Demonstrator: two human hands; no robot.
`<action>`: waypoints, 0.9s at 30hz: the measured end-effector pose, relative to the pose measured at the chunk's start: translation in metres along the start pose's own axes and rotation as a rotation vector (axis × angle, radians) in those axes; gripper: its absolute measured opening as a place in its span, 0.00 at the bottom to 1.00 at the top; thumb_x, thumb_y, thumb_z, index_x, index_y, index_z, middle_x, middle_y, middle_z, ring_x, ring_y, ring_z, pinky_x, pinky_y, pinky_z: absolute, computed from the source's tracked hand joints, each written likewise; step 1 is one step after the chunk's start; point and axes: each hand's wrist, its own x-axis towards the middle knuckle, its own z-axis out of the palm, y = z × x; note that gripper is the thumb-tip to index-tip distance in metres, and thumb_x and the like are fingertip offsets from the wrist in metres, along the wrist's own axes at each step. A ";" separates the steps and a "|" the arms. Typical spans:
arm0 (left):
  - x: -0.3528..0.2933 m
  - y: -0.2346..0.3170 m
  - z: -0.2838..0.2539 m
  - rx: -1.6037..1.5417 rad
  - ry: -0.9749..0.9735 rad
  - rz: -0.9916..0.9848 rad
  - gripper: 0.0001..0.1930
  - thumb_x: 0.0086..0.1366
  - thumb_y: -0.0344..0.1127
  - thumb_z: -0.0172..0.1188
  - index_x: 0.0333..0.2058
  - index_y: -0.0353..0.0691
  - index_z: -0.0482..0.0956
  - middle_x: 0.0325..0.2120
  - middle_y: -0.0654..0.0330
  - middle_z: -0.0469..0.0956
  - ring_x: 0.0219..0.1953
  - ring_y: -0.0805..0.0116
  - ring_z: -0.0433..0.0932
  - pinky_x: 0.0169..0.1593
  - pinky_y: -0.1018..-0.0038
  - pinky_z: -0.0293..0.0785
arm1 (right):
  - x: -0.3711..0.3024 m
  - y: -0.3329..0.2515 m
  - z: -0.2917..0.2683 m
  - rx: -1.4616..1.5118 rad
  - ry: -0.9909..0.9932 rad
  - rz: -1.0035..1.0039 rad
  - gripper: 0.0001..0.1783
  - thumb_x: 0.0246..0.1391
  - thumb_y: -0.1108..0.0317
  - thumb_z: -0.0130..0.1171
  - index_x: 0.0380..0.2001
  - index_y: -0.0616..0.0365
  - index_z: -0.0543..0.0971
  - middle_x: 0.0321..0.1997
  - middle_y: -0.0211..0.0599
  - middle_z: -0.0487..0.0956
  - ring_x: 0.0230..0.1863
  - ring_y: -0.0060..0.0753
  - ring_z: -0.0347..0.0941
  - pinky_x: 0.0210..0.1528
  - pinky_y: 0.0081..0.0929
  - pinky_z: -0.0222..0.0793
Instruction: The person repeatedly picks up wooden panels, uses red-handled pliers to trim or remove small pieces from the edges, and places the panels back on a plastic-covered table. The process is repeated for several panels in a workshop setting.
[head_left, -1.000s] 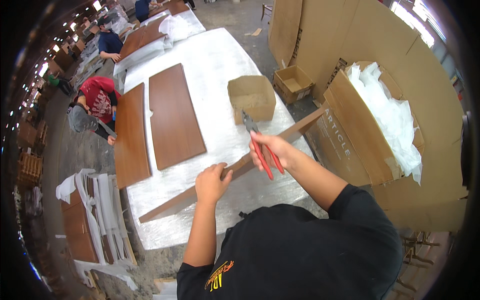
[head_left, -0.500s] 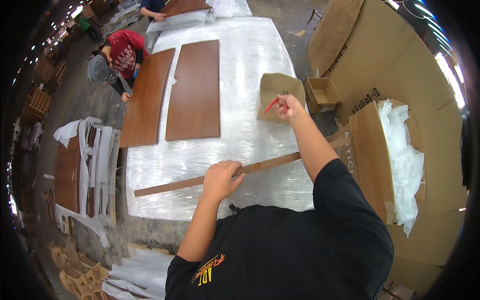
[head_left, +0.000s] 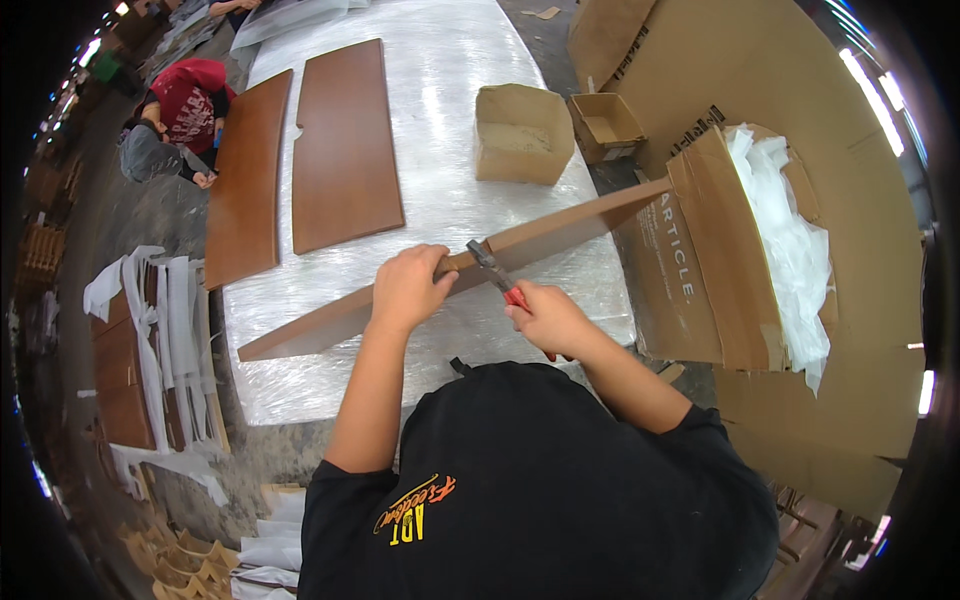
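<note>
Head view, work at the edge: The pliers [head_left: 511, 292] are meeting the long board [head_left: 560, 222] about midway along its top edge, so this spot is seemingly being worked on rather than finished.
Done: Two brown panels [head_left: 348, 150] are lying flat at the far left of the wrapped table [head_left: 440, 130]; whether they are already treated is not showing.
Left: The pliers' work is probably still continuing; whether their head is biting on anything is too small to tell.
Long board, place: It is standing on its narrow edge on the near part of the wrapped table, between the person and the open box [head_left: 515, 165].
Long board, axis: Its length is running slantwise from near left to far right, its right end reaching just beside the big carton [head_left: 740, 240].
Pliers, direction: Their metal head is pointing far and left, their red handles trailing near and right, crossing the board's line.
Left hand [head_left: 408, 287]: Its fingers are lying together over the top edge, the thumb spreading to the right, clamping the board left of the pliers.
Right hand [head_left: 550, 320]: Its fingers are closing around the red handles.
Co-worker [head_left: 190, 100]: A person in a red top is leaning beside the left panel, far left.
</note>
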 end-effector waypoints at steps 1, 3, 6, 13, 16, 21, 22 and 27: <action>0.002 -0.001 -0.001 0.004 -0.008 0.002 0.16 0.61 0.41 0.73 0.46 0.42 0.87 0.40 0.57 0.87 0.45 0.51 0.85 0.49 0.56 0.81 | 0.000 0.004 0.015 -0.127 0.087 -0.079 0.12 0.67 0.64 0.61 0.42 0.64 0.77 0.36 0.51 0.85 0.38 0.54 0.84 0.42 0.49 0.77; 0.003 -0.003 -0.004 0.024 -0.024 -0.009 0.16 0.61 0.41 0.73 0.47 0.43 0.87 0.40 0.56 0.87 0.45 0.50 0.85 0.49 0.56 0.81 | -0.001 0.010 0.036 -0.278 0.172 -0.142 0.10 0.67 0.66 0.60 0.42 0.64 0.76 0.37 0.56 0.85 0.41 0.62 0.83 0.45 0.55 0.76; 0.002 -0.003 -0.004 0.038 -0.033 -0.006 0.14 0.62 0.41 0.72 0.44 0.42 0.87 0.40 0.56 0.87 0.45 0.50 0.85 0.49 0.55 0.80 | 0.003 0.009 0.051 -0.342 0.190 -0.103 0.09 0.67 0.67 0.59 0.42 0.63 0.76 0.38 0.57 0.85 0.43 0.65 0.83 0.46 0.58 0.76; -0.004 -0.002 -0.001 0.028 -0.012 0.020 0.13 0.62 0.41 0.72 0.41 0.41 0.86 0.39 0.54 0.87 0.45 0.49 0.85 0.49 0.54 0.80 | 0.000 -0.013 0.055 -0.481 0.270 -0.078 0.10 0.69 0.67 0.56 0.43 0.64 0.75 0.37 0.56 0.85 0.42 0.62 0.84 0.45 0.55 0.79; -0.004 -0.005 0.001 0.036 0.002 0.024 0.13 0.62 0.41 0.72 0.41 0.41 0.86 0.39 0.54 0.87 0.45 0.49 0.85 0.49 0.54 0.80 | 0.000 -0.018 0.056 -0.538 0.302 -0.085 0.10 0.70 0.66 0.55 0.42 0.64 0.75 0.37 0.55 0.85 0.42 0.61 0.84 0.44 0.54 0.80; -0.007 -0.006 0.007 0.018 -0.001 0.026 0.13 0.63 0.41 0.72 0.40 0.41 0.86 0.39 0.54 0.87 0.45 0.49 0.85 0.49 0.54 0.81 | 0.002 -0.017 0.062 -0.612 0.343 -0.137 0.10 0.71 0.65 0.53 0.40 0.62 0.74 0.36 0.54 0.84 0.42 0.60 0.84 0.44 0.54 0.80; -0.007 -0.006 0.008 0.015 0.000 0.022 0.13 0.63 0.42 0.72 0.40 0.41 0.86 0.39 0.54 0.87 0.45 0.49 0.85 0.49 0.54 0.81 | 0.002 -0.015 0.063 -0.631 0.365 -0.148 0.10 0.71 0.65 0.53 0.39 0.62 0.73 0.36 0.53 0.84 0.42 0.60 0.84 0.44 0.55 0.80; -0.008 -0.005 0.010 0.032 -0.007 0.038 0.13 0.63 0.42 0.72 0.39 0.41 0.85 0.39 0.53 0.87 0.44 0.49 0.85 0.48 0.54 0.81 | -0.001 -0.010 0.067 -0.644 0.418 -0.139 0.09 0.71 0.65 0.53 0.41 0.61 0.72 0.35 0.52 0.83 0.38 0.61 0.85 0.40 0.56 0.80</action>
